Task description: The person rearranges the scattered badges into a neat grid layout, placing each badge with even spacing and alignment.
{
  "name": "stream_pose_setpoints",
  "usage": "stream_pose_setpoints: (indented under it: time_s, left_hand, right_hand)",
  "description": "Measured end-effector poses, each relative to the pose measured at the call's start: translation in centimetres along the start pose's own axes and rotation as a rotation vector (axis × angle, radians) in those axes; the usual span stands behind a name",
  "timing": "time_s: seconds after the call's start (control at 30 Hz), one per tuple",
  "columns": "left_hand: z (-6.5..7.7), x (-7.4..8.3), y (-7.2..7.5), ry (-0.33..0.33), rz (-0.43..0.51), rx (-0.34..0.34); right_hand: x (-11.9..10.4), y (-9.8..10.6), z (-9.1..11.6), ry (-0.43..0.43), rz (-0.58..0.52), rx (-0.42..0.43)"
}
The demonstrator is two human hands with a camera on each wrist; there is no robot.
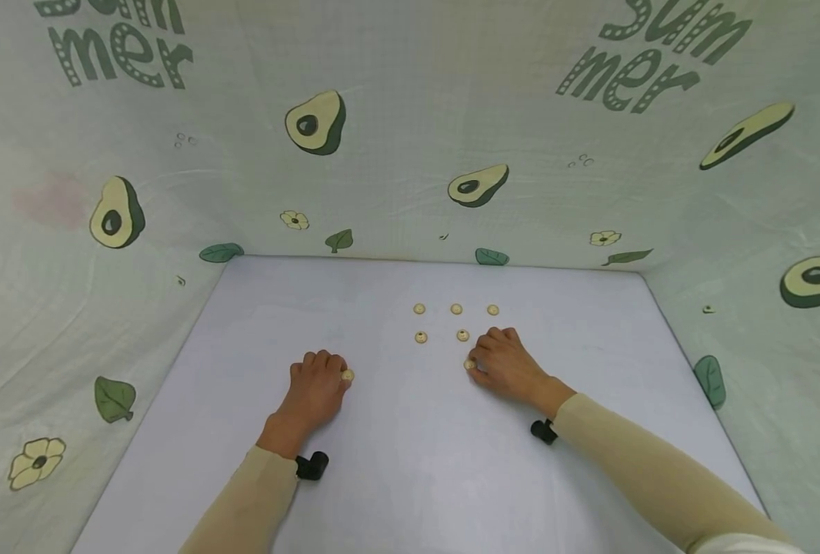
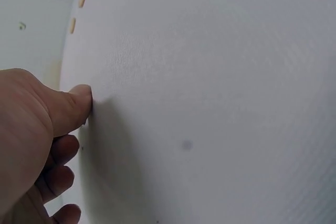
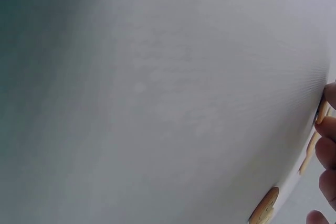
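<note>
On the white table lie several small round tan discs (image 1: 456, 308), wooden-looking, some with a darker spot at the middle. They form a back row and a shorter row in front of it. My left hand (image 1: 318, 386) pinches one tan disc (image 1: 348, 375) at the table, left of the rows; in the left wrist view the thumb (image 2: 73, 106) hides it. Just in front of the rows, my right hand (image 1: 509, 365) pinches another disc (image 1: 469, 364) by its edge between thumb and finger. That disc (image 3: 322, 109) shows edge-on in the right wrist view.
The white tabletop (image 1: 396, 462) stretches between and around both arms. A pale cloth (image 1: 396, 154) printed with avocados, leaves and lettering hangs behind the table and along its sides. Black wrist cameras (image 1: 313, 465) are strapped below both hands.
</note>
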State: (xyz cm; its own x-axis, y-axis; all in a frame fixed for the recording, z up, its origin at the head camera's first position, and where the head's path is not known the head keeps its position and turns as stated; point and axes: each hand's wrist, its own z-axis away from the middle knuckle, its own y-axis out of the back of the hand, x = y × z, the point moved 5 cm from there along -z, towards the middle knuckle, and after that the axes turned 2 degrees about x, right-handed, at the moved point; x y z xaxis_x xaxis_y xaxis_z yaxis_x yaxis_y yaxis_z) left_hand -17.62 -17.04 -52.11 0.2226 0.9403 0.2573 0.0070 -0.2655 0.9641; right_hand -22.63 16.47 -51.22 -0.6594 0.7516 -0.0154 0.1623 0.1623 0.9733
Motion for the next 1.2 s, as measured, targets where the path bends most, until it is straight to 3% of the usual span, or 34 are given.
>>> stream_pose_setpoints:
  time_s: [0.33,0.67,0.83,1.2]
  left_hand:
    - [-0.3,0.3,0.1,-0.058,-0.086,-0.006]
    - [-0.7,0.7,0.0,-0.080,-0.045,0.016]
    - [-1.8,2.4,-0.2,-0.102,-0.022,0.011]
    - [-4.8,7.9,-1.7,-0.182,0.010,-0.044]
  right_hand:
    - [0.1,0.1,0.2,-0.011,0.003,-0.004]
    - [0.1,0.0,0.4,-0.014,0.001,-0.008]
    - [0.1,0.0,0.4,-0.011,-0.003,0.001]
    - [-0.1,0.3,-0.2,0.004,0.007,0.000]
